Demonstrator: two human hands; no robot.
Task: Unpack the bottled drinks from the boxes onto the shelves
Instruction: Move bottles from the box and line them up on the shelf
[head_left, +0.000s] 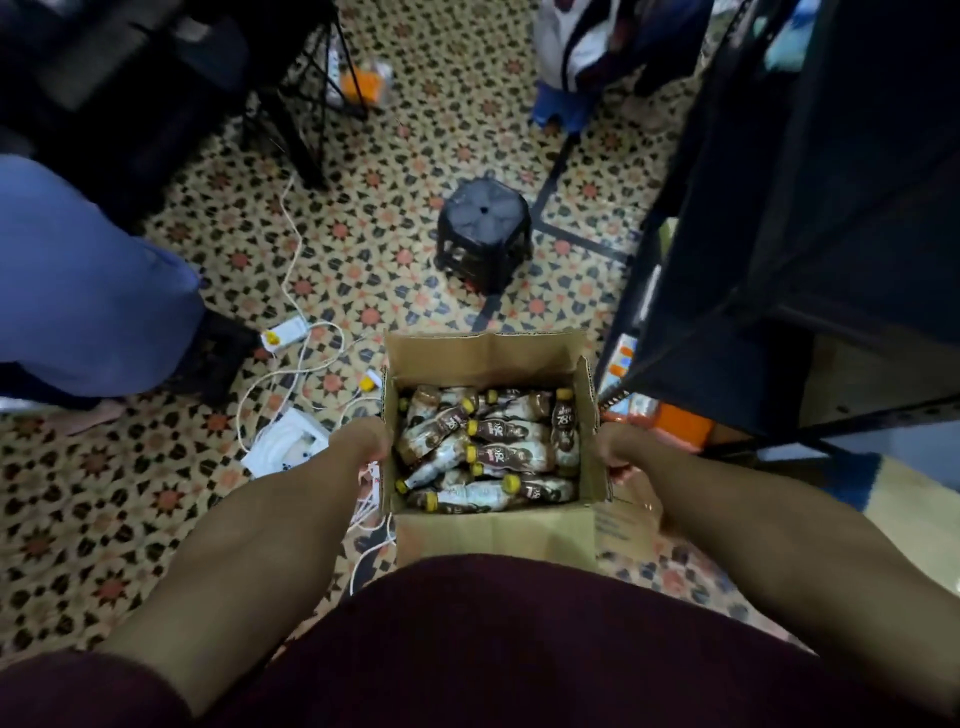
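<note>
Reaching both arms forward beside the shelves (810, 208) on the right, gripping the cardboard box (483, 358) by its left wall with the left hand (361, 441), its right flap with the right hand (621, 449), yellow-capped bottles (498, 454) jumbled inside.

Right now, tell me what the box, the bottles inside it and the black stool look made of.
The box: brown cardboard, matte, with creased flaps and raw edges.
The bottles: seemingly clear plastic, glossy, with printed wraps and yellow caps; brown drink shows through.
The stool: probably moulded plastic, black with a dull sheen and a ribbed top.
</note>
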